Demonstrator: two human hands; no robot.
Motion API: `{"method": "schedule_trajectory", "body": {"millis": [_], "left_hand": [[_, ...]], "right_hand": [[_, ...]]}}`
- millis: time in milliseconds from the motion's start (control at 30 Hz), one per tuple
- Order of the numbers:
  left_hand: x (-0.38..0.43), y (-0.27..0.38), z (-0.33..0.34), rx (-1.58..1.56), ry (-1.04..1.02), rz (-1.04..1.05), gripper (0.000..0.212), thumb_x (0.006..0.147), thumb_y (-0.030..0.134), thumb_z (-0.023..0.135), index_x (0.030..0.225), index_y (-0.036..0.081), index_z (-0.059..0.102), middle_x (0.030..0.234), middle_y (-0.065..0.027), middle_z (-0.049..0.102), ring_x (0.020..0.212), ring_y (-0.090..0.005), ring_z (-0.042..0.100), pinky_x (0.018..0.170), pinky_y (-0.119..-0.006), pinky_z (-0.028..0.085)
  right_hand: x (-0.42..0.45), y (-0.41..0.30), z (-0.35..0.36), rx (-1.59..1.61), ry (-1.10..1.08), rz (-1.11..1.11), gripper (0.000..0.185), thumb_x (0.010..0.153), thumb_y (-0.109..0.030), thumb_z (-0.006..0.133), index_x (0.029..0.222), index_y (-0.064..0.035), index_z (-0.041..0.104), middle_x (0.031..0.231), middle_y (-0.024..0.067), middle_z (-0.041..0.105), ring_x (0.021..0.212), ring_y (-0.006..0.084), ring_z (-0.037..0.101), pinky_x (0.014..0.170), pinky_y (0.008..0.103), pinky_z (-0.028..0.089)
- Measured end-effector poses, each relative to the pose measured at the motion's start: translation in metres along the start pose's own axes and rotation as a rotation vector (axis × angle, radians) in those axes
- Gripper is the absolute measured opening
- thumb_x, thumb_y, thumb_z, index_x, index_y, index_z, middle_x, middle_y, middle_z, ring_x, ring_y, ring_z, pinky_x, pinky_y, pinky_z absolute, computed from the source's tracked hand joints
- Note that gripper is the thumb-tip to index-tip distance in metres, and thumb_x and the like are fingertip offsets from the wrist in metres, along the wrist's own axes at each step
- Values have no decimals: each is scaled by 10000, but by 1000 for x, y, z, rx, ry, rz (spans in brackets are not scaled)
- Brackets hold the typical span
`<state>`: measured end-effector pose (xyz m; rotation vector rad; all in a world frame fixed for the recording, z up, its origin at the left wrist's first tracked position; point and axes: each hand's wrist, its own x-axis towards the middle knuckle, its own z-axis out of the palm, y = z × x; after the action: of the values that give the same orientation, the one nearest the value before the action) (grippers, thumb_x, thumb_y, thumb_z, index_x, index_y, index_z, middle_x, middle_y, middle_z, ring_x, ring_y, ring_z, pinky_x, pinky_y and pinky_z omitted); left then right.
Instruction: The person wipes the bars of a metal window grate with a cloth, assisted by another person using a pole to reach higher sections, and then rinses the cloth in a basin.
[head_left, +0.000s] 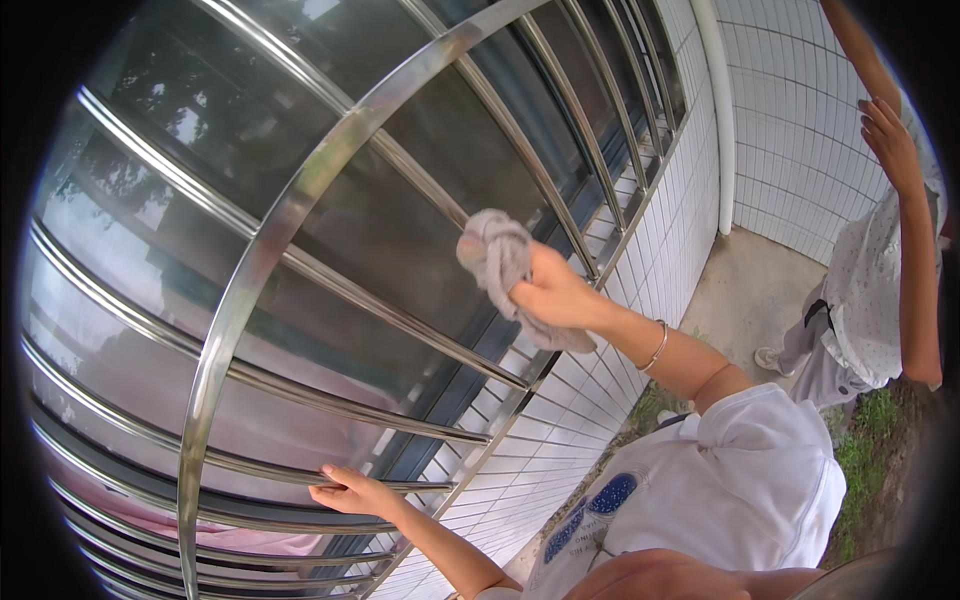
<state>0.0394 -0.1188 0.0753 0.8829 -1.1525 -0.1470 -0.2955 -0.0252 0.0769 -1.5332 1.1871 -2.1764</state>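
A crumpled greyish-pink cloth (499, 262) is gripped in my right hand (555, 289), wrapped around or pressed against a round metal bar (424, 176) of a window grille. The bracelet on that wrist is thin and silvery. Lower down, my left hand (352, 491) rests against another shiny bar (416, 486), thumb on top; its fingers are partly hidden, so its hold is unclear. A flat metal crosspiece (300, 191) crosses the bars, and behind them lies dark, reflective window glass (337, 307).
A metal bottom rail (517, 401) runs above a white tiled wall (630, 322). At the corner stands a white pipe (716, 112). Another person (862, 300) is at the right on concrete ground (742, 292), with grass (862, 457) nearby. Pink fabric (255, 538) shows behind the glass.
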Motion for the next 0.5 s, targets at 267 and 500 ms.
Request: {"method": "schedule_trajectory", "body": {"millis": [267,500], "left_hand": [[1,-1,1,68,6,-46,242,980,233,484,962,14,382,738,-23,397,615,-98,368,503,-247,323],[6,-10,-7,279,102,78,293,966,260,493,1055,-14,442,781,-49,472,598,-105,412,476,-240,339]], "right_hand": [[138,-16,-138,-1205,503,-685,345,748,-111,594,1069,0,538,942,199,591,831,370,580,759,389,488],[186,39,-159,-1054,595,-341,436,711,-124,643,1069,37,453,919,252,566,901,424,563,765,485,473]]}}
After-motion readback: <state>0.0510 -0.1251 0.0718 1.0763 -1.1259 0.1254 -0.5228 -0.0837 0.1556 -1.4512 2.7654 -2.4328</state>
